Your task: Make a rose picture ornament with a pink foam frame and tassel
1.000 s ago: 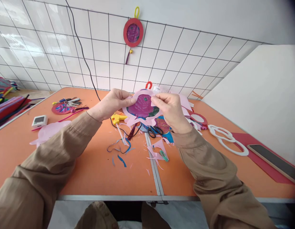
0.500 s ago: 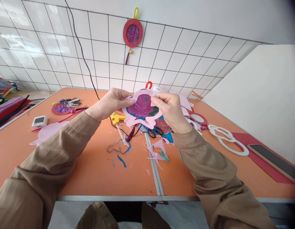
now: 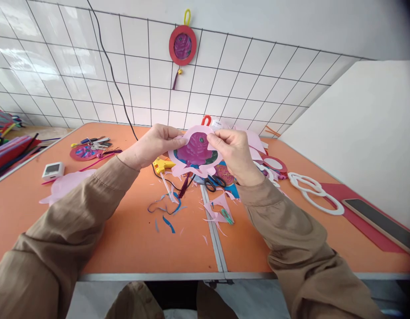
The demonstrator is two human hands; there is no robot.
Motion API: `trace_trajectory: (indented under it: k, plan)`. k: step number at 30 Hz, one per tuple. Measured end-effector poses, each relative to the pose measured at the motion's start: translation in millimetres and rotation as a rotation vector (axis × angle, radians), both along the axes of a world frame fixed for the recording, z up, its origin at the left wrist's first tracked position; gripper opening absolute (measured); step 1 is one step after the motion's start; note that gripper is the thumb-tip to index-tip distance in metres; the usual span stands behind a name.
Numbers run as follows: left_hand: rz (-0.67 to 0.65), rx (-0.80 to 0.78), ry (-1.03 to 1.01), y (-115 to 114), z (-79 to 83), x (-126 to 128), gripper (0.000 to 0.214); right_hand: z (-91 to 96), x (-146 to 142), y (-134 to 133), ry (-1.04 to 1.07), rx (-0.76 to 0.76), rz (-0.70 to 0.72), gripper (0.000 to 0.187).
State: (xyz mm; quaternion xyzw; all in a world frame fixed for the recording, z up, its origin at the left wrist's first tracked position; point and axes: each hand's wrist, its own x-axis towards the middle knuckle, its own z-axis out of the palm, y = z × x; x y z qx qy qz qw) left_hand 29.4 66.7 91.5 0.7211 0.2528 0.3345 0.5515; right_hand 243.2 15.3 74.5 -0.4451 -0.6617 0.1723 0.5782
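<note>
Both hands hold up a round paper ornament (image 3: 195, 151) above the orange table (image 3: 125, 230). It has a pink scalloped frame, a purple flower picture in the middle, a red loop on top and a dark red tassel hanging below. My left hand (image 3: 155, 142) pinches its left rim. My right hand (image 3: 234, 153) pinches the frame's upper right edge between thumb and forefinger. A yellow glue gun (image 3: 162, 165) and black scissors (image 3: 214, 182) lie on the table just beneath.
A finished red ornament (image 3: 182, 45) hangs on the tiled wall's wire grid. White foam rings (image 3: 309, 188), red rings (image 3: 274, 164), paper scraps (image 3: 218, 210), a pink cut-out (image 3: 63, 184), a small white device (image 3: 52, 170) and tools (image 3: 92, 144) lie around. Felt sheets (image 3: 9, 150) sit far left.
The ornament and both hands have shifted slightly left and a little lower in view; the grips on it are unchanged.
</note>
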Motion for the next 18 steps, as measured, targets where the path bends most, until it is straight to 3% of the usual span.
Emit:
trace_trajectory:
  k: [11,18]
  plan:
    - [0.022,0.034,-0.009,-0.2,-3.4,3.3,0.036,1.7,-2.0,-1.9,-0.02,0.016,0.001,0.054]
    - [0.059,0.028,-0.004,-1.4,-3.2,4.2,0.033,1.0,-2.1,-1.1,-0.024,0.022,0.019,0.049]
